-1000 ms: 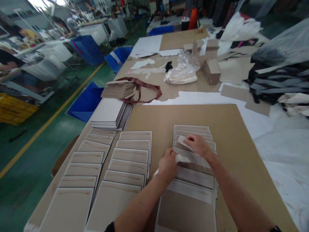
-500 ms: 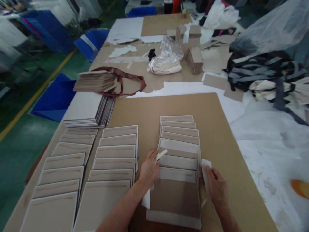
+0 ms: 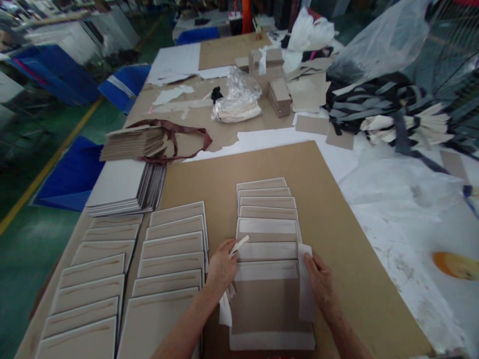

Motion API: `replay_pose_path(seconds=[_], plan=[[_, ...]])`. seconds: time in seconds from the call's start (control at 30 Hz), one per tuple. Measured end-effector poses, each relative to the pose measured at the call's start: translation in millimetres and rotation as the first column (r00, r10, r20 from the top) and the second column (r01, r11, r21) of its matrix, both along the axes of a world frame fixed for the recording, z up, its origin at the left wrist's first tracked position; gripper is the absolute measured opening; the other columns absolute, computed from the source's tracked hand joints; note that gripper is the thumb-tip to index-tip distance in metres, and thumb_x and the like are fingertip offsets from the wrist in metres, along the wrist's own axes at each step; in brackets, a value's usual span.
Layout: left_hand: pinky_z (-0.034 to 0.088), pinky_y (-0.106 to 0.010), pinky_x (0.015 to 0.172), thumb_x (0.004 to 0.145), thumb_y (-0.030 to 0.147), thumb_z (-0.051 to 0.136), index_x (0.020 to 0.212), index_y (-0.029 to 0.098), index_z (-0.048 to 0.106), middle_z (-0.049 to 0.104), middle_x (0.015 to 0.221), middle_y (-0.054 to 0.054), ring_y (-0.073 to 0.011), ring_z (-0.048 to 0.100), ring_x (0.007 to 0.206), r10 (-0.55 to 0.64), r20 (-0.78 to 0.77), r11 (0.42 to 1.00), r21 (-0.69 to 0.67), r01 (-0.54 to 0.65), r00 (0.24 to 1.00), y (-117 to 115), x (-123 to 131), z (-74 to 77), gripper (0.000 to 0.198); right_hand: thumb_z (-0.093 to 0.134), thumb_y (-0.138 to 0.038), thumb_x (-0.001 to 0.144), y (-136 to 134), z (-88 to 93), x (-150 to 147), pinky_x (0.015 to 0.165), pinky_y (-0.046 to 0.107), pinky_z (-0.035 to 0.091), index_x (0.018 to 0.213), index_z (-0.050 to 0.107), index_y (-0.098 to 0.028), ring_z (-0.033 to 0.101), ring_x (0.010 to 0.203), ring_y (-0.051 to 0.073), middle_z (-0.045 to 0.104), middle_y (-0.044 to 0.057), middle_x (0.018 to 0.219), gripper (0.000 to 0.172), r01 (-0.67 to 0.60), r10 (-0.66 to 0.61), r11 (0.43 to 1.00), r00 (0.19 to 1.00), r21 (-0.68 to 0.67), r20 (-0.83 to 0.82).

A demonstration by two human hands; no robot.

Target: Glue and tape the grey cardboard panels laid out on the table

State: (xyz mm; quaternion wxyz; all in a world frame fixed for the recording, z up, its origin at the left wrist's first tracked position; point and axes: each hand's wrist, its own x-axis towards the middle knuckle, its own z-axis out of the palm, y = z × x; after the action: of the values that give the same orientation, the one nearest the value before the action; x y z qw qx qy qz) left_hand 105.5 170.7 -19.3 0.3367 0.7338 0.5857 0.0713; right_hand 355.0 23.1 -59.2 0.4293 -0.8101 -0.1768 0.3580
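The left hand (image 3: 223,264) is half curled, pinching a thin pale stick (image 3: 241,243) at ten o'clock of the front panel (image 3: 265,305); loose white paper (image 3: 225,308) hangs below it at nine o'clock. The right hand (image 3: 322,281) grips narrowly, thumb and fingers closed on a white strip (image 3: 305,291) upright along the panel's three o'clock edge. Whether that strip is stuck down, I cannot tell.

The front panel lies flat at six o'clock in the view, nearest the person in its overlapping column, with a top band (image 3: 262,270) at twelve and a bottom band (image 3: 271,341) at six.

To do this well, I would square the strip to the edge before any pressure, keep it taut so it does not wrinkle, and smooth it from one end. The left hand's dangling paper is best kept off the panel, and a light touch should avoid nudging the overlapped panels.
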Motion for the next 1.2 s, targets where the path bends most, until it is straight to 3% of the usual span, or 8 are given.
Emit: replay_pose_path(seconds=[0.27,0.5,0.67,0.77,0.87,0.97,1.07,1.2], plan=[[0.039,-0.029,0.106,0.083,0.008,0.05,0.112,0.015,0.065,0.064,0.122,-0.007,-0.0161,0.058,0.114,0.027,0.019,0.998,-0.056,-0.026,0.999,-8.9,-7.2,5.3,0.033,0.058,-0.064,0.072,2.7,8.7,3.7,0.058,0.03,0.046,0.082,0.072,-0.017,0.061,0.069,0.023,0.067,0.005,0.071,0.05,-0.005,0.004,1.0,0.999,-0.022,-0.041],[0.041,-0.029,0.105,0.081,0.007,0.048,0.11,0.019,0.067,0.066,0.12,-0.004,-0.0154,0.059,0.114,0.006,0.063,0.998,-0.063,-0.002,0.998,-11.2,-15.9,0.7,0.036,0.062,-0.065,0.069,-15.3,8.9,-4.1,0.054,0.031,0.046,0.084,0.071,-0.015,0.059,0.061,0.023,0.065,0.004,0.064,0.053,-0.012,0.0,0.999,0.965,-0.046,-0.264],[0.039,-0.032,0.108,0.079,0.006,0.049,0.11,0.02,0.067,0.064,0.127,-0.004,-0.0165,0.057,0.119,0.081,0.008,0.995,-0.06,-0.08,0.997,-9.7,-23.5,6.5,0.038,0.058,-0.069,0.069,-22.8,5.9,-0.2,0.05,0.028,0.041,0.063,0.062,-0.019,0.052,0.055,0.018,0.055,0.0,0.055,0.051,0.007,-0.011,0.995,0.999,-0.095,-0.049],[0.041,-0.032,0.106,0.081,0.008,0.049,0.106,0.02,0.067,0.065,0.124,-0.004,-0.0168,0.058,0.116,0.103,-0.003,0.994,0.021,-0.103,0.995,-1.7,-18.7,17.5,0.033,0.056,-0.065,0.074,-5.2,13.6,11.2,0.05,0.026,0.036,0.059,0.057,-0.02,0.045,0.054,0.014,0.05,-0.002,0.053,0.048,-0.095,0.099,0.992,0.993,-0.079,0.056],[0.039,-0.03,0.108,0.077,0.003,0.049,0.102,0.02,0.068,0.063,0.126,-0.004,-0.0161,0.056,0.118,0.02,-0.007,0.999,0.038,-0.019,1.0,11.2,-5.9,24.4,0.035,0.06,-0.06,0.074,29.0,32.5,19.9,0.055,0.026,0.039,0.069,0.066,-0.018,0.049,0.059,0.015,0.056,-0.001,0.061,0.043,-0.247,0.247,0.969,0.969,0.003,-0.01],[0.036,-0.028,0.11,0.076,0.001,0.049,0.115,0.019,0.063,0.057,0.135,-0.005,-0.0152,0.052,0.125,0.026,-0.019,0.998,0.049,-0.025,0.999,27.0,9.8,23.8,0.045,0.065,-0.056,0.071,64.7,50.9,24.1,0.06,0.027,0.042,0.083,0.073,-0.017,0.055,0.067,0.018,0.065,0.002,0.072,0.041,-0.368,0.375,0.926,0.923,0.09,-0.082],[0.036,-0.028,0.11,0.08,0.003,0.049,0.126,0.019,0.057,0.054,0.14,-0.005,-0.015,0.05,0.127,0.012,-0.044,1.0,0.012,-0.012,0.999,39.9,23.3,19.3,0.05,0.063,-0.055,0.072,84.6,54.0,30.2,0.062,0.028,0.043,0.09,0.074,-0.016,0.058,0.068,0.02,0.067,0.003,0.073,0.045,-0.298,0.298,0.952,0.954,0.07,0.011],[0.035,-0.027,0.109,0.078,0.004,0.052,0.127,0.018,0.056,0.055,0.139,-0.007,-0.0159,0.05,0.128,-0.039,-0.056,0.998,-0.043,0.036,0.998,44.4,33.3,12.9,0.051,0.057,-0.056,0.074,79.7,36.1,41.6,0.068,0.03,0.045,0.091,0.072,-0.015,0.062,0.077,0.023,0.07,0.007,0.083,0.047,-0.139,0.14,0.99,0.972,-0.019,0.19]])
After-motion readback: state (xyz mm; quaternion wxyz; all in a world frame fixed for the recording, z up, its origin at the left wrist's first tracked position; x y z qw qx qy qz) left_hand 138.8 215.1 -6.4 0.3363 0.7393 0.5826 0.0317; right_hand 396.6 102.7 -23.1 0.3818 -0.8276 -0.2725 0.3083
